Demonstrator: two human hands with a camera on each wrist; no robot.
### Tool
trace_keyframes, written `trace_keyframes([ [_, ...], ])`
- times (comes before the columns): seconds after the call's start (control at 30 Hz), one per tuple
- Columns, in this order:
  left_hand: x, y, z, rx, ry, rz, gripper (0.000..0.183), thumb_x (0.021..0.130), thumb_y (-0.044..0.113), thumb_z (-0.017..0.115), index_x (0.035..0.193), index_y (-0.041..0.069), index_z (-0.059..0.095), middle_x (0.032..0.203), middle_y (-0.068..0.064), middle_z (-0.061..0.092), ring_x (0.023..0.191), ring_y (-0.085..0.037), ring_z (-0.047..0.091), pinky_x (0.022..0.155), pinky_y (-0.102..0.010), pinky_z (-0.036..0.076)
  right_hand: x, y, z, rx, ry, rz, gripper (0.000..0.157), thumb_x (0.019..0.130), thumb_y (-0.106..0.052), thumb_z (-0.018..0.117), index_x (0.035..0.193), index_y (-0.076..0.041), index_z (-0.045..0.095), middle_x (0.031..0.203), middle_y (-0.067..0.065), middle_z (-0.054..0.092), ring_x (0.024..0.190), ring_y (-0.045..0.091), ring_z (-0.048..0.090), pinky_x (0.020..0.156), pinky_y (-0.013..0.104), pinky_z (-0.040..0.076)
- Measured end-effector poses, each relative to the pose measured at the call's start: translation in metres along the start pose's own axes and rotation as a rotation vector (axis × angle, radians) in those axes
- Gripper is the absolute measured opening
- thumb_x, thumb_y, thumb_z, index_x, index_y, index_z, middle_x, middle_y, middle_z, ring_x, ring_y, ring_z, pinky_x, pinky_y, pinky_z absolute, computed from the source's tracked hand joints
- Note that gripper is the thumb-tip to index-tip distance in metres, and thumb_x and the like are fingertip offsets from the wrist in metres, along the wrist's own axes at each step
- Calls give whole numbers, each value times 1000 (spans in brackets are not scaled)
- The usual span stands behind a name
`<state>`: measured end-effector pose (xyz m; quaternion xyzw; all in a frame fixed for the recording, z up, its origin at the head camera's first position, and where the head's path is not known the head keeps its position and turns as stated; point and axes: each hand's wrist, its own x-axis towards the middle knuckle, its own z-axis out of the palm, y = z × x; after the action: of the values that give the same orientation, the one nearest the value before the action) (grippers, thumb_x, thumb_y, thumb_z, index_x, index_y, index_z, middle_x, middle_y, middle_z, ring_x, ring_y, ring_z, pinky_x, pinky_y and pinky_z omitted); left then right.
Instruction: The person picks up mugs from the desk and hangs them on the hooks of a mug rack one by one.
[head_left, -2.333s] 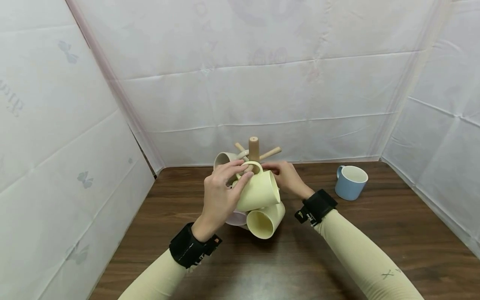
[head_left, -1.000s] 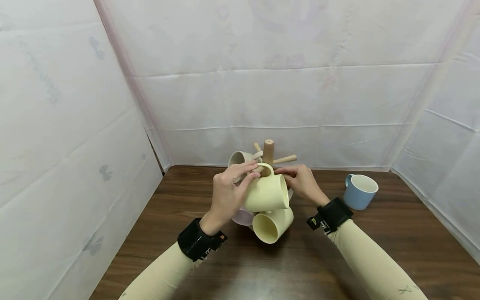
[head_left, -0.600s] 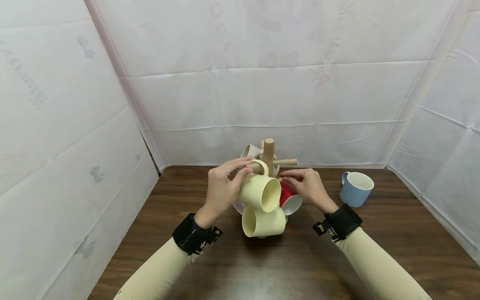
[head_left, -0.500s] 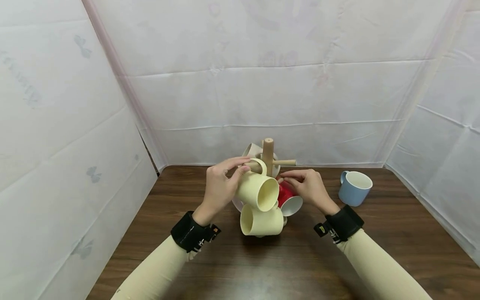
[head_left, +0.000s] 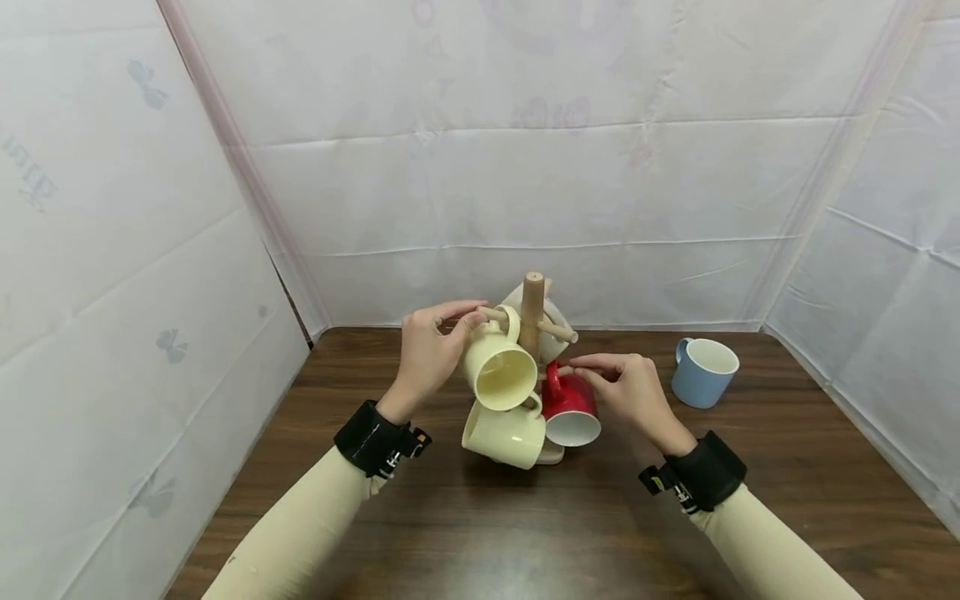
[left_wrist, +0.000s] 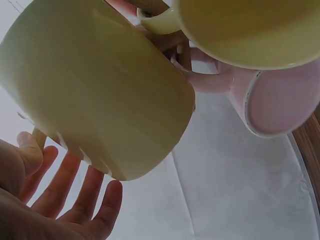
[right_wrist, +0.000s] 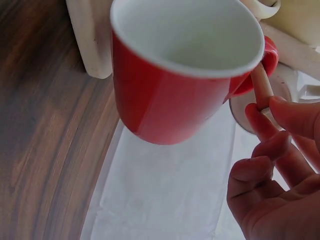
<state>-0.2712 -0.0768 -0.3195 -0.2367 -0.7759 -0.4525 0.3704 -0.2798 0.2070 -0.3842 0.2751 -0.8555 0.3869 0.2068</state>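
A wooden mug tree (head_left: 533,308) stands on the table with several mugs hanging from its pegs. My left hand (head_left: 429,350) pinches the end of an upper left peg, which carries a pale yellow mug (head_left: 480,354). Below that hangs a second yellow mug (head_left: 506,435). On the right, my right hand (head_left: 630,392) pinches the tip of a lower peg between thumb and index finger; a red mug (right_wrist: 165,105), white inside, hangs there by its handle. A pink mug (left_wrist: 275,100) shows in the left wrist view. Whitish mugs behind the post are partly hidden.
A light blue mug (head_left: 701,383) stands upright on the dark wooden table (head_left: 525,533), to the right of the tree. White sheeting (head_left: 465,192) closes off the back and both sides.
The mug tree has turned, bringing the red mug from behind into view at front right and swinging the yellow mugs leftward. Both hands stay at the tree, now slightly further apart.
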Motion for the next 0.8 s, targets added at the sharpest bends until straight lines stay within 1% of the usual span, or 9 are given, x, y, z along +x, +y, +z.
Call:
trace_keyframes([
  [0.1,4,-5,0,9,-18,-6,22,86,30,65,100,15,72,93,6,69,74,-3,62,59,-31,53,-6,-4,-1,3,20,-11,18,82,-20,71,99,-24,72,87,-10,68,57,5,50,44,26,42],
  [0.23,10,-9,0,-4,-54,-18,23,87,31,63,101,15,72,94,5,68,73,-7,62,57,-30,52,-14,-9,0,-7,51,-24,18,81,-19,71,99,-23,72,84,-10,67,53,6,46,41,25,38],
  [0.27,11,-10,-1,-13,-68,-25,23,87,31,63,101,14,71,94,4,68,73,-8,63,57,-30,52,-15,-10,0,-14,61,-30,18,81,-19,71,99,-23,73,81,-10,67,51,7,44,41,25,36],
  [0.4,16,-13,0,-42,-112,-81,25,87,34,63,101,16,72,95,6,68,72,-12,64,55,-28,51,-22,-15,2,-36,94,-54,18,82,-18,71,100,-21,73,80,-9,67,50,7,42,41,25,35],
  [0.5,17,-15,-1,-49,-118,-111,25,87,34,64,101,16,72,95,6,68,74,-16,64,56,-27,50,-24,-17,2,-34,95,-58,20,82,-17,71,102,-21,72,85,-7,68,52,6,44,41,25,38],
  [0.57,17,-16,0,-53,-113,-120,24,87,33,64,101,15,72,95,5,68,74,-18,64,56,-26,50,-25,-18,2,-31,92,-52,21,82,-17,71,102,-22,72,85,-8,68,51,6,44,41,25,38],
  [0.7,16,-11,0,-72,-103,-113,22,87,25,65,101,10,71,94,-2,69,73,-22,65,55,-26,49,-27,-18,2,-25,85,-48,23,82,-16,71,104,-22,72,87,-7,68,51,7,44,40,25,38],
  [0.8,17,6,-5,-77,-109,-115,20,87,18,64,101,5,70,95,-7,69,75,-24,65,56,-28,50,-28,-17,1,-10,76,-51,24,82,-15,70,105,-22,71,88,-7,68,50,9,43,40,25,37],
])
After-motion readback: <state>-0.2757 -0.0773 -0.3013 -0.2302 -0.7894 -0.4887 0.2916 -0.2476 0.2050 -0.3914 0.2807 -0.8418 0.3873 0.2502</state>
